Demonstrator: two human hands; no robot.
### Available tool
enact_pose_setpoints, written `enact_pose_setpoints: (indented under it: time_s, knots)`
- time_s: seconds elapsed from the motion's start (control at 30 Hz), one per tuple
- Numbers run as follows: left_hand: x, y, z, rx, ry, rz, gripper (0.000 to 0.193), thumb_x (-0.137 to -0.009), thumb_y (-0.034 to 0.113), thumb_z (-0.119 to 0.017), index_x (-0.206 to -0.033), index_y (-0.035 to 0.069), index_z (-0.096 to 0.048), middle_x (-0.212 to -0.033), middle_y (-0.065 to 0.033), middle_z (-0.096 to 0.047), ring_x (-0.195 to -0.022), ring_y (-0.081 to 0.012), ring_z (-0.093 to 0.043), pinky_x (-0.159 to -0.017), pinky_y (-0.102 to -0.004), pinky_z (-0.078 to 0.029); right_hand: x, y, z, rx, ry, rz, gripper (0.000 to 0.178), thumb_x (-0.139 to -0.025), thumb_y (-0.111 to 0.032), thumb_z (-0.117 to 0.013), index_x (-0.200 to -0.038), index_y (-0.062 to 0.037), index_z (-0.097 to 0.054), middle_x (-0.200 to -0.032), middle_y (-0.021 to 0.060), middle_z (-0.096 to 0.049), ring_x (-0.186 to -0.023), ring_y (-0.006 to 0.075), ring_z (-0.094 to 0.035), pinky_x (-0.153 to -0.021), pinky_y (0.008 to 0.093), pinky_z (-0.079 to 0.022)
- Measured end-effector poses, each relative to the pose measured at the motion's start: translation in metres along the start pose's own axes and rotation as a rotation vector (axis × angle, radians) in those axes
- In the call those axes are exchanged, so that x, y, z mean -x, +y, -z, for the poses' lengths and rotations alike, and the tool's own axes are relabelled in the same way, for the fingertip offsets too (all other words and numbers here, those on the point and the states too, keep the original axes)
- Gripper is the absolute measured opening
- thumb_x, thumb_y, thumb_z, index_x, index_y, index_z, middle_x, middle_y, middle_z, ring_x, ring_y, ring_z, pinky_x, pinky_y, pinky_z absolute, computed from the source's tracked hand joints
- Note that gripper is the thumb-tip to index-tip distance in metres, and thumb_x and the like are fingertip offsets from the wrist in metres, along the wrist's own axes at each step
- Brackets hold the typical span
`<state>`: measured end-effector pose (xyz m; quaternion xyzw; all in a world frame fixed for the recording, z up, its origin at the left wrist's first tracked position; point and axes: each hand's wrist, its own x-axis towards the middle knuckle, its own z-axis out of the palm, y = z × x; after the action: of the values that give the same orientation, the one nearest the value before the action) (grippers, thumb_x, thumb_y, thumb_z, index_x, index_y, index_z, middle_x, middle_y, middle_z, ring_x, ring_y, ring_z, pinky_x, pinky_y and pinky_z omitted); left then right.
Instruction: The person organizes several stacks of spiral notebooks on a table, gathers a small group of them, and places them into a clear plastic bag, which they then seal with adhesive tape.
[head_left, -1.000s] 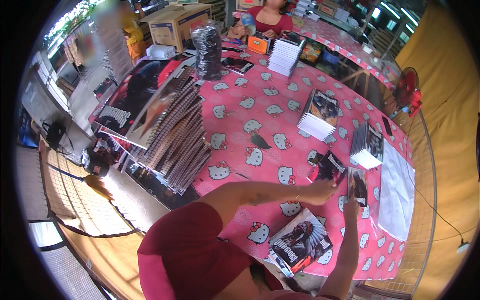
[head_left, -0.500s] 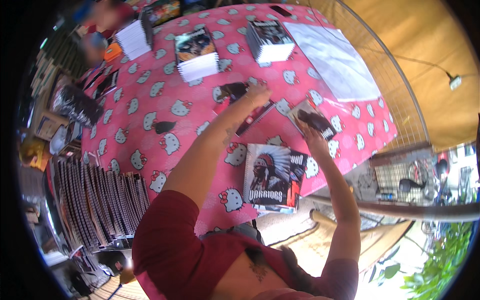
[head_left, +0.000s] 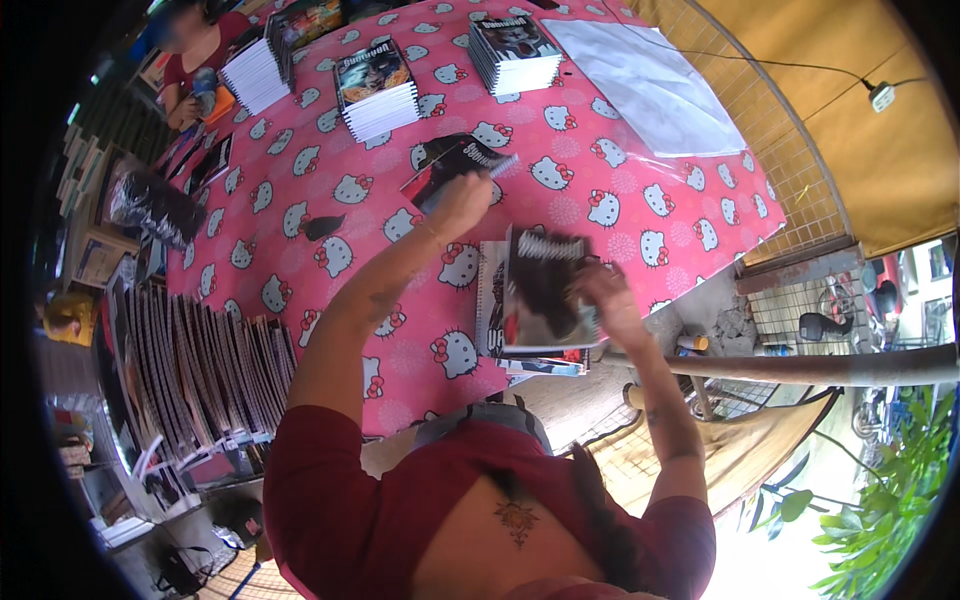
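My left hand (head_left: 466,203) pinches the near right edge of a dark notebook cover (head_left: 455,165) with pale lettering and some red, tilted over the pink tablecloth (head_left: 385,270). My right hand (head_left: 607,303) grips the right edge of a dark-covered notebook (head_left: 545,290), blurred by motion. That notebook lies over or just above a small pile of spiral notebooks (head_left: 490,300) at the table's near edge, hiding most of the top one. Whether it touches the pile I cannot tell.
Stacks of spiral notebooks (head_left: 380,112), (head_left: 515,62) stand along the far side. White sheets (head_left: 650,85) lie at the far right. A tall row of notebooks (head_left: 200,375) is at the left. A person (head_left: 205,60) sits at the far left. A dark scrap (head_left: 323,227) lies nearby.
My right hand has brought its notebook from the right side of the table toward me, over the near pile. My left hand has lifted and turned the dark cover.
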<state>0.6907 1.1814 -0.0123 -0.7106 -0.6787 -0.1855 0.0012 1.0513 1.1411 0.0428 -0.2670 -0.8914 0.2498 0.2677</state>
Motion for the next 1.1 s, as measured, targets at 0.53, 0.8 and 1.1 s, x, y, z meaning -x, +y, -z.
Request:
enact_pose_setpoints:
  time_s: [0.53, 0.8, 1.1]
  knots:
    - [0.206, 0.115, 0.021, 1.28, 0.081, 0.699, 0.029, -0.089, 0.011, -0.064, -0.117, 0.007, -0.059, -0.096, -0.003, -0.061, -0.084, -0.0131, -0.056, -0.071, -0.0297, -0.045, 0.036, 0.029, -0.086, -1.294, -0.045, -0.8, 0.047, -0.092, -0.038, -0.065, -0.123, -0.0036, -0.056, -0.103, 0.0107, -0.067, -0.083, 0.0194, -0.066, -0.068, 0.0309, -0.053]
    - [0.297, 0.132, 0.081, 1.139, 0.274, 0.5, 0.051, -0.089, 0.015, -0.061, -0.138, 0.016, -0.048, -0.124, -0.015, -0.054, -0.105, -0.0219, -0.056, -0.087, -0.0372, -0.046, 0.028, -0.06, -0.073, -1.618, -0.427, -0.805, 0.053, -0.085, -0.023, -0.067, -0.131, -0.0022, -0.052, -0.118, 0.011, -0.064, -0.101, 0.0259, -0.066, -0.088, 0.0394, -0.055]
    - [0.489, 0.128, 0.229, -0.244, 0.328, -0.238, 0.059, -0.085, 0.022, -0.061, -0.141, 0.016, -0.043, -0.144, -0.0173, -0.042, -0.134, -0.0318, -0.043, -0.108, -0.0569, -0.035, 0.005, -0.184, -0.195, -1.367, -1.118, -0.969, 0.051, -0.085, -0.023, -0.065, -0.13, -0.0024, -0.052, -0.116, 0.0136, -0.065, -0.097, 0.0245, -0.067, -0.086, 0.0382, -0.057]
